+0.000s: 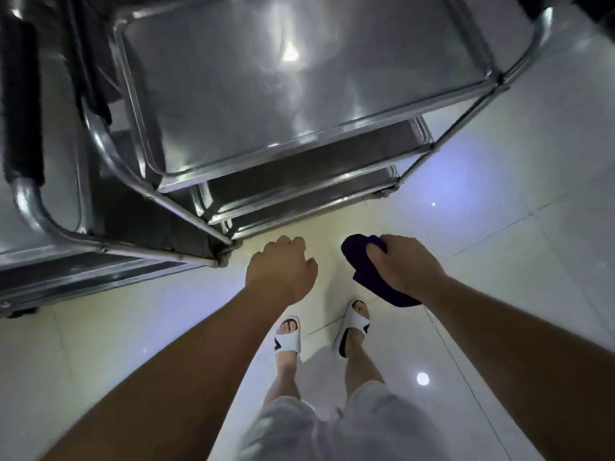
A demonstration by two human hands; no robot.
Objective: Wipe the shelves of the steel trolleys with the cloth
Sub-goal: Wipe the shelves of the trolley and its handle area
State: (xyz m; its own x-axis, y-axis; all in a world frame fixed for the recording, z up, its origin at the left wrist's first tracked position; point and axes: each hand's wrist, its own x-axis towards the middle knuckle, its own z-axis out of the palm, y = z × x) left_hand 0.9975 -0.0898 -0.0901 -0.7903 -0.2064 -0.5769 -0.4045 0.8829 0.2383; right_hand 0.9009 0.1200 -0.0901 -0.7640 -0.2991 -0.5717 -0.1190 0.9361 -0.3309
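Steel everywhere, pretty much: the nearer trolley [299,104] stood right in front of me with three shelves stacked, the top shelf [283,78] shiny and bare with ceiling lights bouncing off it, and the two lower ones peeking out underneath. A second trolley [66,234] sat just to its left, frames almost touching at the corner, with a black padded handle [23,94] up top. My right hand [404,264] had the dark purple cloth [369,271] bunched up in a closed grip, held in the air near the trolley's front edge, not touching any shelf. My left hand [283,267] was curled into a loose fist holding nothing, just beside that corner. White slides [352,327] on my feet, pale glossy tile floor [499,227] below.
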